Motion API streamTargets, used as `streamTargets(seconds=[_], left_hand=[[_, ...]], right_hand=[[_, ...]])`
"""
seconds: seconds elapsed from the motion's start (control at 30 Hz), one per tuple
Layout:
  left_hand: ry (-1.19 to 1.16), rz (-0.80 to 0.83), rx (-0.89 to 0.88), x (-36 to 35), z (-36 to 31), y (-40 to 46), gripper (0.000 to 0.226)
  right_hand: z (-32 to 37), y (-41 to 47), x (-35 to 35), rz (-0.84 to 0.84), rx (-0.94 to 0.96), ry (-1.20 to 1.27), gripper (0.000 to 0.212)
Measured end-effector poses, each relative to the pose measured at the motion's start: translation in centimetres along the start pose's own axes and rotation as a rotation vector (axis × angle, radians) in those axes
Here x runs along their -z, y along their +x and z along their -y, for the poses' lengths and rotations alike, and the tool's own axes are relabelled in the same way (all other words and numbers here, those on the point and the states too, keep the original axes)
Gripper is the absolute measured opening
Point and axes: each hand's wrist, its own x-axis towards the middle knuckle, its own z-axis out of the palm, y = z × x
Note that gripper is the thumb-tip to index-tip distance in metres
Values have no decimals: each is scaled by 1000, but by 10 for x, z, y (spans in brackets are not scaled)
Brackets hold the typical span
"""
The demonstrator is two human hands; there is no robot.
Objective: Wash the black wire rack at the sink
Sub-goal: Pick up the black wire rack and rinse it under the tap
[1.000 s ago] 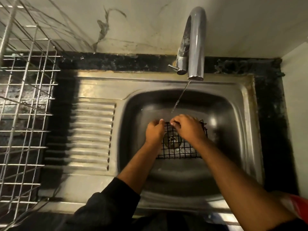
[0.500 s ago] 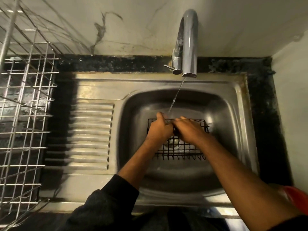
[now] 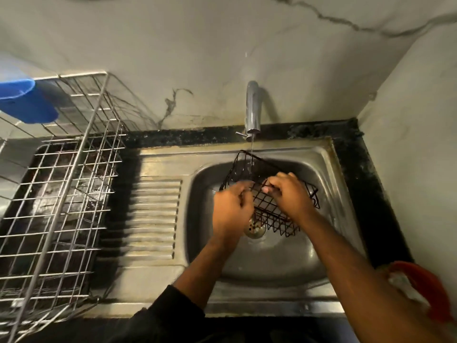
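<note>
Under the thin tap stream (image 3: 252,149), both hands, left hand (image 3: 232,210) and right hand (image 3: 289,196), grip the tilted black wire rack (image 3: 267,206) over the steel sink (image 3: 329,219); rinsing underway, finishing looks some way off.

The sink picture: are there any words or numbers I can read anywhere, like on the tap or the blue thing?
None: no word, number or brand can be read.
Tap: plain shiny metal, no marking visible.
Blue container: plain blue, no label visible.
Red thing at the lower right: blurred, nothing legible.
Black wire rack and sink: no writing visible.
</note>
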Motion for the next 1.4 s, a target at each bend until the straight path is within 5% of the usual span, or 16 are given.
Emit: streamTargets(seconds=[0.07,0.13,0.27,0.4,0.57,0.67,0.87,1.03,1.2,1.3,1.4], left_hand=[[-131,-92,120,8,9,9,25],[-132,-125,47,20,-18,10,25],[247,-92,92,28,1,42,27],[55,135,200,23,5,58,45],[-557,272,438,30,4,65,44],[-707,265,478,31,-2,56,42],[-697,91,505,18,-10,49,40],[-637,103,504,25,-16,45,39],[-699,213,501,45,-27,43,47],[-737,211,516,51,-34,41,39],[-800,167,568,48,-31,37,42]], right_hand=[[1,6,2,-12,-19,53,12],[-3,-15,25,-104,-23,93,12],[-3,-11,17,-71,15,54,15],[-8,-3,24,-76,77,-4,11],[-18,11,34,-64,137,60,12],[-18,17,29,-104,84,130,14],[19,16,7,-267,-112,410,37],[62,13,12,-103,-59,741,41],[59,31,15,-20,223,427,39],[48,45,22,19,25,540,39],[50,57,24,-143,-89,563,33]])
